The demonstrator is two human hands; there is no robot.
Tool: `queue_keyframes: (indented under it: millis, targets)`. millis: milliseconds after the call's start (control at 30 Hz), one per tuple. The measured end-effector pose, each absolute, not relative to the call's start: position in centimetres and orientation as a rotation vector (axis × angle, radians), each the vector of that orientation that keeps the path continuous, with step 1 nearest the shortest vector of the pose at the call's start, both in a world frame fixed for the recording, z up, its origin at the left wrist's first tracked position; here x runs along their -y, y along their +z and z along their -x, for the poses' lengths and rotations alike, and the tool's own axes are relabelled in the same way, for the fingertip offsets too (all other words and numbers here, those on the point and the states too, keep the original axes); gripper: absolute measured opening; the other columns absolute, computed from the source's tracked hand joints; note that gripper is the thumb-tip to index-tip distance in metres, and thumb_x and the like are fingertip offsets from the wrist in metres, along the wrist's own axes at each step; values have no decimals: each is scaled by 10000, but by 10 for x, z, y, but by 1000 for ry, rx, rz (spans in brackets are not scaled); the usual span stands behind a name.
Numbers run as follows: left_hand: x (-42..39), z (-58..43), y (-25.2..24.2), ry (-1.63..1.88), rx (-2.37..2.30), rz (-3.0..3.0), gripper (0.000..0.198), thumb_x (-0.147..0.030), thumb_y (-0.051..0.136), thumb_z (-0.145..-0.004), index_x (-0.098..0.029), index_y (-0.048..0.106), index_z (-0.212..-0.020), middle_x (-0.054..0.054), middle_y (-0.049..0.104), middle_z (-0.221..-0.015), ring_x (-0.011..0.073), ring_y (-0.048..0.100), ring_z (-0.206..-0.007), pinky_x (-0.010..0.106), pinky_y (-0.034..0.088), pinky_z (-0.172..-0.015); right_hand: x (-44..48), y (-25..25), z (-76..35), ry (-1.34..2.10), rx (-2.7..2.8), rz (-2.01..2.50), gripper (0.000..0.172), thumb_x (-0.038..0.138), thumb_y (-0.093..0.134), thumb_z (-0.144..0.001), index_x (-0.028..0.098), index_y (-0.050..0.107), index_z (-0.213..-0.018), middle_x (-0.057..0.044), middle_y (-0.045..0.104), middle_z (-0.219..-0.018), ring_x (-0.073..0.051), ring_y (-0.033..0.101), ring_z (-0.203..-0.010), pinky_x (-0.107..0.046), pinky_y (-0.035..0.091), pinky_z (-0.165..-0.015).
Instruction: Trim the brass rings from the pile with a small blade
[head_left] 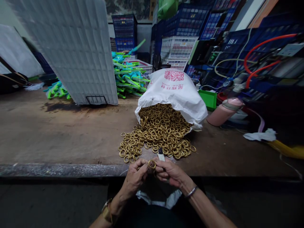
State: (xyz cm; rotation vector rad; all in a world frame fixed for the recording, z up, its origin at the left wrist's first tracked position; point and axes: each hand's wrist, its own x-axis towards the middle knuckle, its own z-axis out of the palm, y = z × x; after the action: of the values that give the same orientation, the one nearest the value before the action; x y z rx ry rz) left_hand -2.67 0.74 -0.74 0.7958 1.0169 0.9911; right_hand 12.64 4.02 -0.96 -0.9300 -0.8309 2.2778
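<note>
At the table's front edge my two hands meet, fingertips almost touching. A gold-coloured ring (152, 164) sits upright between them, pinched at its right side by my right hand (171, 172). A slim tool with a white and black end (161, 155) also sticks up from my right hand; its other end is hidden by the fingers. My left hand (136, 175) is closed in a pinch at the ring's left, with a small gold glint at its fingers; what it grips is not clear. Just beyond lies a heap of similar rings (163, 133), spilling from a white sack (171, 91).
A tall pale ribbed panel (95, 57) stands at the left, with green and blue plastic pieces (130, 76) behind it. A pink bottle (225, 110) and a green tray (207, 99) stand right of the sack. Stacked crates (178, 47) fill the back. Below the table edge lies white material (159, 199).
</note>
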Motion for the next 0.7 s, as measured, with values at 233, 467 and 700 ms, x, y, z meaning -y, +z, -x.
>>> queue_keyframes:
  millis: [233, 467, 700]
  targets:
    - [-8, 26, -8, 1022, -1151, -846, 325, -471, 601, -678, -169, 486, -647, -84, 336, -458, 52, 261, -407, 182, 201, -405, -37, -3, -116, 1896, 1144, 1220, 251, 399, 537, -723, 195, 396, -682, 122, 330, -452, -12, 198, -328, -156, 152, -330]
    - [-9, 26, -11, 1165, -1198, -1175, 250, -354, 542, -749, -160, 537, -591, -26, 456, -555, 102, 395, -538, 203, 327, -532, -37, -1, -112, 1683, 1330, 1394, 272, 426, 457, -761, 189, 426, -631, 88, 385, -452, -33, 274, -355, -170, 216, -359]
    - [-7, 24, -12, 1119, -1136, -1122, 223, -376, 542, -747, -163, 575, -690, -17, 522, -578, 99, 434, -516, 199, 344, -505, -39, -4, -111, 1447, 1514, 1414, 271, 396, 466, -749, 184, 435, -582, 60, 411, -480, -68, 362, -452, -198, 295, -450]
